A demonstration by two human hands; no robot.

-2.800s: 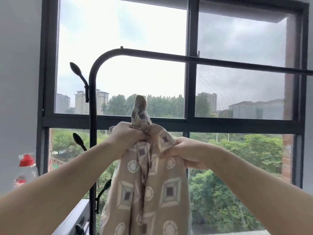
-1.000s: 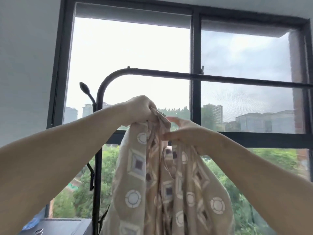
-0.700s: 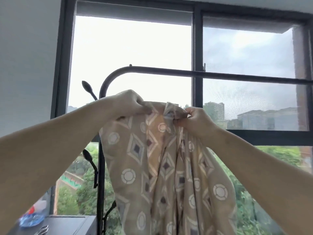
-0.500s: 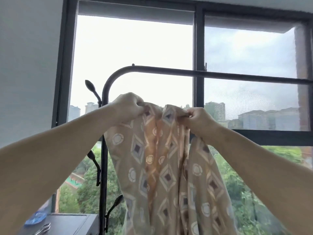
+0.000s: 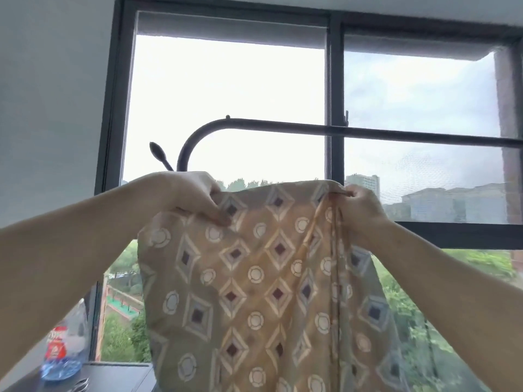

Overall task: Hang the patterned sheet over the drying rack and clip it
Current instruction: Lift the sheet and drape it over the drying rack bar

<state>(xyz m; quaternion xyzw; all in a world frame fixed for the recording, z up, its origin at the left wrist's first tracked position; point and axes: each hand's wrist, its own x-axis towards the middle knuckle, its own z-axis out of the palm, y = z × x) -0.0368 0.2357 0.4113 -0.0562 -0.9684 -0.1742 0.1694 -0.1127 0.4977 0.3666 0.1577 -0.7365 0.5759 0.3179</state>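
Left hand point(image 5: 195, 193) and right hand point(image 5: 363, 207) pinching patterned sheet point(image 5: 254, 278) top edge, drying rack point(image 5: 396, 133) post mostly hidden, hem cropped

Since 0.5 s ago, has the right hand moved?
Yes, rightward: the right hand overlapped the mullion then, now sits just right of it, stretching the sheet wider.

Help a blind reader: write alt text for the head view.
The left hand and right hand grip the top edge of a tan patterned sheet, spread between them below the black drying rack bar, before a window. A plastic bottle stands lower left.
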